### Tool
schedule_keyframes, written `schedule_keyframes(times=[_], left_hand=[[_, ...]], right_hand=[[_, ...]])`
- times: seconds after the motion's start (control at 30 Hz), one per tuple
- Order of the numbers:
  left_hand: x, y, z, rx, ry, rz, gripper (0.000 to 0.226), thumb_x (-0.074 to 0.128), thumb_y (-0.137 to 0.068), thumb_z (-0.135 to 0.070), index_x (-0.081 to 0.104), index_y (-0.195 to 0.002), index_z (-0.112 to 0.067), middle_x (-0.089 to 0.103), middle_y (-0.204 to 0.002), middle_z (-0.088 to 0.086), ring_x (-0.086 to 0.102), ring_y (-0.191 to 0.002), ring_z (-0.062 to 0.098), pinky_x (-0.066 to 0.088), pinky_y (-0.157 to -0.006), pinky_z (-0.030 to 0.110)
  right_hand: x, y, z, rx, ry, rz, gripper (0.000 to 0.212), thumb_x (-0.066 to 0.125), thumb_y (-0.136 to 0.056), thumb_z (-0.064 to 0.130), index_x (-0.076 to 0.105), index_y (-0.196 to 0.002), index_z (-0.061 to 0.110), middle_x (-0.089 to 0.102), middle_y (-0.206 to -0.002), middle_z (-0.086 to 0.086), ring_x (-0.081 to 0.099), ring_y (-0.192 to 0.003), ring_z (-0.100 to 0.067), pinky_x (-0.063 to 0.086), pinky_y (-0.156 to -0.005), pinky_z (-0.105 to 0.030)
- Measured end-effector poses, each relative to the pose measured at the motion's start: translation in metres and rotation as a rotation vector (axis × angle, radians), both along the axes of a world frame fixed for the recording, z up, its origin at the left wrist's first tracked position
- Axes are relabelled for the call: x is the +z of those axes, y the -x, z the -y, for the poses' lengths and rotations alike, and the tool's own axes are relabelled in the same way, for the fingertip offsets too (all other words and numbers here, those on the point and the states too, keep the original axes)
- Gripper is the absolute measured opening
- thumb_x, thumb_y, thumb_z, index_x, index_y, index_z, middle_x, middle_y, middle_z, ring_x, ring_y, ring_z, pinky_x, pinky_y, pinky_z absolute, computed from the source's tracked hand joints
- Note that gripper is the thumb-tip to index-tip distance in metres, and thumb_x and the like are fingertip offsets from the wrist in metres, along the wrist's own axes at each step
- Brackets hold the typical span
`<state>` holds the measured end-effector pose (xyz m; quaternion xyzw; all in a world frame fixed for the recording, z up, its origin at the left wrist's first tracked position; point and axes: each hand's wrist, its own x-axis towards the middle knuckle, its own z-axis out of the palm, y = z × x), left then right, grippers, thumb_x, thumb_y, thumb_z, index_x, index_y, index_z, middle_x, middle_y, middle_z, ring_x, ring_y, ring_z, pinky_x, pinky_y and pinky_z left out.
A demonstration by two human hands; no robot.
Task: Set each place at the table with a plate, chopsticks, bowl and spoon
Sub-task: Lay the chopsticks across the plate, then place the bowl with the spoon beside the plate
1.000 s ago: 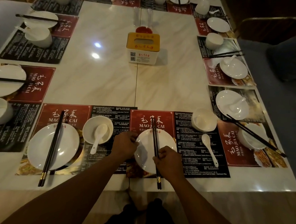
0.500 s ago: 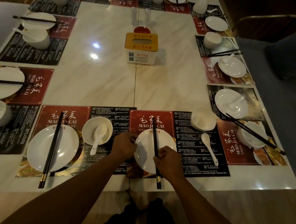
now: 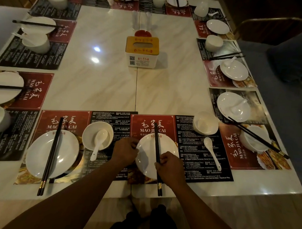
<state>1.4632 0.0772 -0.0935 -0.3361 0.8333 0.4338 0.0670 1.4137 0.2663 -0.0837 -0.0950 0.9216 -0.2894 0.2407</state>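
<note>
At the near edge of the table [image 3: 164, 91] the place straight ahead is half set. The plate [image 3: 145, 158] sits on the red end of its placemat [image 3: 196, 167]. The chopsticks [image 3: 156, 142] lie across the middle of the plate, their long axis running almost straight away from the person and their butt ends overhanging the table edge. The left hand [image 3: 126, 153] has its fingers curled at the plate's left rim and seems to pinch it. The right hand [image 3: 169, 164] is curled over the chopsticks at the plate's near right, gripping them, which looks like a squaring-up of plate and sticks. What remains here, I judge, is the spoon [image 3: 212, 154]. It lies bare on the placemat to the right of the plate, scoop end far and handle pointing back towards the person, roughly parallel to the chopsticks. The bowl [image 3: 205, 124] stands just beyond the scoop, apart from it as far as I can tell, and holds nothing. The right hand is plainly the nearer, so a short sideways reach to the handle and a lift forward would match the place on the left, where the neighbouring bowl [image 3: 89, 138] holds a second spoon [image 3: 101, 135]
</note>
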Motion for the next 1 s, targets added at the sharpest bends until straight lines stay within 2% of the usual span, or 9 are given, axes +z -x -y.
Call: schedule_keyframes(times=[0.23, 0.37, 0.5, 0.57, 0.67, 0.73, 0.8, 0.87, 1.0], left_hand=[[0.002, -0.001, -0.001, -0.009, 0.014, 0.013, 0.028, 0.076, -0.081, -0.011, 0.075, -0.106, -0.023, 0.075, -0.1, -0.004, 0.069, -0.088, 0.01, 0.058, -0.086, 0.032], [0.004, -0.002, -0.002, 0.0, 0.019, 0.013, 0.028, 0.077, -0.081, -0.011, 0.074, -0.107, -0.021, 0.075, -0.102, -0.003, 0.068, -0.089, 0.01, 0.057, -0.087, 0.03], [0.003, -0.003, -0.002, 0.012, 0.051, 0.023, 0.029, 0.078, -0.081, -0.016, 0.073, -0.11, -0.022, 0.074, -0.103, -0.004, 0.064, -0.087, 0.007, 0.048, -0.082, 0.021], [0.005, -0.002, -0.003, 0.033, 0.064, 0.012, 0.029, 0.077, -0.083, -0.018, 0.072, -0.112, -0.02, 0.073, -0.103, -0.004, 0.061, -0.087, 0.005, 0.043, -0.079, 0.017], [0.01, 0.004, -0.008, 0.039, 0.104, -0.051, 0.021, 0.073, -0.085, -0.015, 0.071, -0.106, -0.02, 0.071, -0.098, -0.008, 0.059, -0.085, 0.003, 0.037, -0.07, 0.01], [0.016, 0.012, -0.014, 0.016, 0.129, -0.088, 0.017, 0.071, -0.087, -0.014, 0.07, -0.102, -0.021, 0.067, -0.093, -0.01, 0.06, -0.086, 0.005, 0.04, -0.072, 0.012], [0.021, 0.023, -0.024, -0.001, 0.134, -0.125, 0.015, 0.07, -0.087, -0.013, 0.069, -0.101, -0.02, 0.065, -0.091, -0.009, 0.062, -0.088, 0.008, 0.047, -0.076, 0.02], [0.027, 0.036, -0.035, 0.0, 0.115, -0.17, 0.016, 0.07, -0.087, -0.013, 0.071, -0.102, -0.02, 0.068, -0.094, -0.006, 0.063, -0.086, 0.009, 0.049, -0.076, 0.023], [0.036, 0.06, -0.061, -0.026, 0.1, -0.181, 0.02, 0.067, -0.09, -0.015, 0.073, -0.108, -0.02, 0.072, -0.1, -0.005, 0.063, -0.084, 0.007, 0.047, -0.072, 0.018]], right_hand=[[0.0, 0.0, 0.0, -0.003, 0.006, 0.004, 0.025, 0.081, -0.077, 0.025, 0.066, -0.097, 0.021, 0.065, -0.073, 0.009, 0.064, -0.076, -0.008, 0.056, -0.08, -0.031], [-0.001, 0.001, -0.001, -0.001, 0.013, 0.01, 0.024, 0.081, -0.078, 0.024, 0.066, -0.097, 0.02, 0.065, -0.072, 0.009, 0.064, -0.075, -0.007, 0.056, -0.08, -0.03], [0.0, 0.001, -0.002, -0.009, 0.028, 0.009, 0.024, 0.08, -0.079, 0.026, 0.066, -0.096, 0.019, 0.066, -0.074, 0.008, 0.064, -0.074, -0.006, 0.057, -0.079, -0.03], [0.002, 0.001, -0.005, -0.018, 0.042, -0.001, 0.023, 0.078, -0.081, 0.029, 0.066, -0.097, 0.018, 0.067, -0.079, 0.007, 0.064, -0.075, -0.005, 0.055, -0.073, -0.023], [0.009, 0.008, -0.021, -0.029, 0.029, -0.032, 0.02, 0.072, -0.088, 0.029, 0.067, -0.104, 0.018, 0.07, -0.09, 0.004, 0.061, -0.074, -0.001, 0.039, -0.061, -0.005], [0.015, 0.018, -0.04, -0.055, 0.0, -0.049, 0.014, 0.07, -0.09, 0.024, 0.067, -0.102, 0.017, 0.069, -0.087, 0.005, 0.059, -0.074, -0.002, 0.036, -0.06, -0.004], [0.023, 0.031, -0.065, -0.104, -0.03, -0.062, 0.006, 0.069, -0.09, 0.017, 0.067, -0.094, 0.021, 0.063, -0.078, 0.012, 0.062, -0.075, -0.005, 0.038, -0.06, -0.006], [0.03, 0.046, -0.092, -0.165, -0.066, -0.099, 0.016, 0.069, -0.088, 0.013, 0.062, -0.085, 0.028, 0.061, -0.075, 0.013, 0.065, -0.078, -0.01, 0.041, -0.063, -0.012], [0.034, 0.086, -0.136, -0.241, -0.094, -0.103, 0.016, 0.065, -0.088, 0.011, 0.061, -0.083, 0.026, 0.065, -0.081, 0.005, 0.065, -0.084, -0.019, 0.043, -0.07, -0.025]])
